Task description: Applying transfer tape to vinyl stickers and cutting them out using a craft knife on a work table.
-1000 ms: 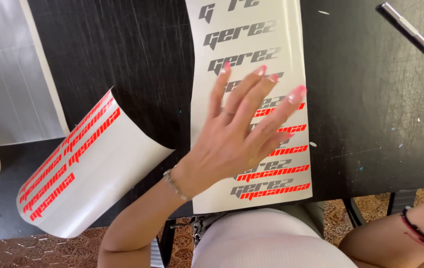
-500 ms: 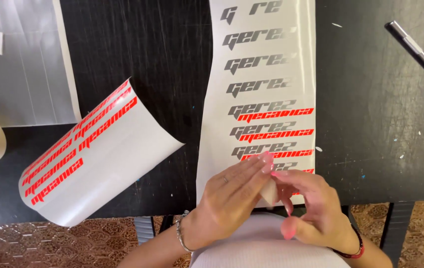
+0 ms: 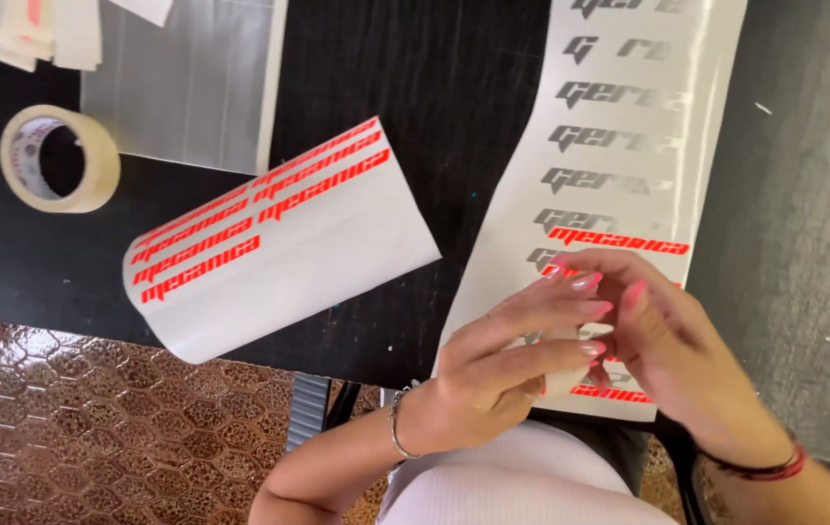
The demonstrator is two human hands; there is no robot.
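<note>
long decal strip [image 3: 619, 146]: pale sheet with grey and red lettering, lying flat on the black bench [image 3: 464, 97], long axis running from the near edge away toward the far side, leaning a bit to the right as it goes, near end hanging just past the bench edge
left hand [image 3: 502, 365]: fingers pinched on the strip's near end, right by the red lettering
right hand [image 3: 673, 345]: fingertips meeting the left ones on the same spot, pinching at the strip too
curled sheet [image 3: 279, 238]: lies left of the strip, apart from it, red lettering along its upper edge, angled up to the right
tape roll [image 3: 60, 158]: far left, flat on the bench
silver sheet [image 3: 187, 83]: just behind the curled one
</note>
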